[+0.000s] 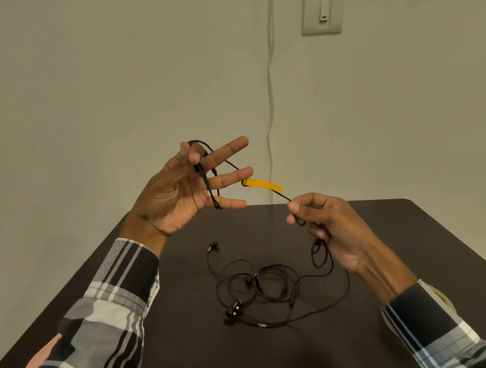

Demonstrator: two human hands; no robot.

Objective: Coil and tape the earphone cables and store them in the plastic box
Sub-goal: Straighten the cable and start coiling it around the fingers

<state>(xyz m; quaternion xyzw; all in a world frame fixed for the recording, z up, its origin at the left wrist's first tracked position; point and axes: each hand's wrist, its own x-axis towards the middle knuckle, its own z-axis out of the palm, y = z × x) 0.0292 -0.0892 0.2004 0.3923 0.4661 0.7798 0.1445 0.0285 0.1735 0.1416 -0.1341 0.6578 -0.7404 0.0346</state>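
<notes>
A black earphone cable [221,161] loops around the spread fingers of my left hand [187,191], with my thumb pinning it against the index finger. The cable carries a yellow inline remote [264,185] between my two hands. My right hand [329,227] pinches the same cable just below the remote, above the table. The rest of the cable falls from my right hand into a loose tangle [266,282] on the dark table [200,365], with black-and-yellow earbuds [233,310] and another earbud [213,245] lying there. No plastic box is in view.
A pale, round, roll-like object [441,300] peeks out beside my right sleeve at the table's right edge. A white wire [269,77] hangs down the wall behind the table, near a light switch [321,12].
</notes>
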